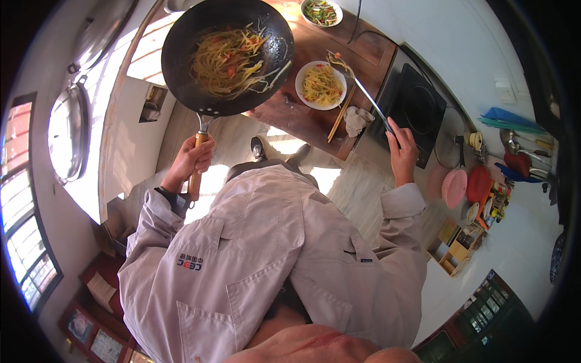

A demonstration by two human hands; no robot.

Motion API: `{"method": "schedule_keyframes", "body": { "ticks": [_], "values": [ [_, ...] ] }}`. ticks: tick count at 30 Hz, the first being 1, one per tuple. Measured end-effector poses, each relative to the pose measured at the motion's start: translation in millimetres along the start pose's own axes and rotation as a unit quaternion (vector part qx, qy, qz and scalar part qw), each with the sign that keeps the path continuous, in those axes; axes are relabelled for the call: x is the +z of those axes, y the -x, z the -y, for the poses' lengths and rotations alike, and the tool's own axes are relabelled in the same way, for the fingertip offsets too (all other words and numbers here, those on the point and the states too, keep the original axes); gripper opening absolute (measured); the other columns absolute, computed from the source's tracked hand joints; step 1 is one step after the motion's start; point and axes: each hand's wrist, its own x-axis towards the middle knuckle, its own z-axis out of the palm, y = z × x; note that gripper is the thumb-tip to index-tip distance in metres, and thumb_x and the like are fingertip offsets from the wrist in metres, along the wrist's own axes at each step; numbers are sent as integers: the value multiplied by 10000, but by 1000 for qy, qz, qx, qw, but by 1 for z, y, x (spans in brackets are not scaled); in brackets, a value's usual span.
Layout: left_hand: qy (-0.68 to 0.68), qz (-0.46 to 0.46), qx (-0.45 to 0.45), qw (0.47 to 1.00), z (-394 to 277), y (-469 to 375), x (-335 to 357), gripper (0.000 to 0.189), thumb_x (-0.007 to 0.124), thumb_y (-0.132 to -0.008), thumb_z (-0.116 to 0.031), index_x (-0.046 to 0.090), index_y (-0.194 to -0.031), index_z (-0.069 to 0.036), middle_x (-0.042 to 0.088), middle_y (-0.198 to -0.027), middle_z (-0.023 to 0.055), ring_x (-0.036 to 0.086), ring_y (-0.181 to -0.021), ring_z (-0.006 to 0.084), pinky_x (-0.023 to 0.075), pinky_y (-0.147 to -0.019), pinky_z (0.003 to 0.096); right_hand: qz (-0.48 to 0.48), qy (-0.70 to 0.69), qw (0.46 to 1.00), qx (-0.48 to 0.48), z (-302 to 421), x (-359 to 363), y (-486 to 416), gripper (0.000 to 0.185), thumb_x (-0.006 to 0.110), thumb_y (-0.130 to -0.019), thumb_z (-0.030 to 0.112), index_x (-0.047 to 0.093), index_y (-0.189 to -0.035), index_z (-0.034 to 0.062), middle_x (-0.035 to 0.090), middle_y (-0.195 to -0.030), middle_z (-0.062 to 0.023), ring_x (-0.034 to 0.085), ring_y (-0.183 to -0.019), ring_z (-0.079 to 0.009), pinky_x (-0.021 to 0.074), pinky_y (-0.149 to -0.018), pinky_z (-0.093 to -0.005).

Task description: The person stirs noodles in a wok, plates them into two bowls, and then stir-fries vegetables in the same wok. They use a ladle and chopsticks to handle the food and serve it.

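Note:
My left hand (196, 156) grips the wooden handle (195, 183) of a black wok (177, 68), which holds cooked shredded vegetables (222, 63) with red pieces. My right hand (403, 147) is closed around the dark handle of a metal spatula (370, 97). Some shreds and a red piece cling to the spatula's head, at the upper right rim of a white bowl (300, 95). More of the same yellowish shreds (323, 85) fill that bowl on the wooden table (290, 122). A pair of wooden chopsticks (338, 122) and a crumpled cloth (357, 121) lie beside it.
A second bowl (321, 23) with greens and red bits stands at the table's far side. Right of the table is a black induction cooktop (415, 109) with a cord behind. Pink baskets (454, 188) and hanging ladles (509, 139) are farther right; a metal lid (68, 131) hangs left.

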Motion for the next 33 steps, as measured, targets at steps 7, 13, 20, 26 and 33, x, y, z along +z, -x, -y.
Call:
{"method": "schedule_keyframes", "body": {
  "ticks": [7, 13, 20, 26, 33],
  "values": [
    [23, 26, -20, 999, -1, -7, -1, 169, 643, -1042, -179, 516, -974, -91, 381, -638, -72, 345, -480, 47, 291, -440, 233, 61, -75, 992, -85, 91, -10, -48, 403, 640, -988, 47, 661, -1382, 129, 599, -925, -105, 596, -762, -222, 501, -706, -333],
    [-26, 35, -12, 999, 3, -6, -7, 188, 659, -1030, -192, 519, -961, -88, 411, -628, -67, 386, -478, 53, 312, -435, 247, 75, 117, 983, -116, 128, 35, -90, 368, 621, -1017, 158, 652, -1383, 165, 653, -977, -124, 667, -821, -317, 545, -745, -393],
    [-39, 44, -21, 998, 5, -8, -16, 188, 673, -1017, -192, 537, -1005, -63, 437, -624, -52, 412, -472, 65, 329, -428, 248, 66, 34, 965, -253, 174, 87, -124, 380, 647, -994, 156, 664, -1371, 198, 620, -898, -95, 672, -796, -310, 538, -679, -415],
    [-37, 49, -21, 998, 9, -15, -19, 201, 682, -1012, -193, 532, -1002, -60, 438, -631, -42, 417, -471, 74, 335, -429, 255, 84, 119, 960, -240, 161, 34, -126, 389, 661, -985, 128, 670, -1364, 216, 625, -874, -72, 663, -720, -275, 538, -633, -388],
    [-44, 45, -14, 998, 5, -18, -23, 206, 682, -1013, -191, 522, -970, -69, 439, -626, -40, 419, -468, 76, 337, -432, 257, 139, 72, 982, -108, 110, 38, -128, 329, 639, -1010, 141, 698, -1334, 161, 651, -812, -49, 639, -677, -174, 509, -607, -323]
  ]
}}
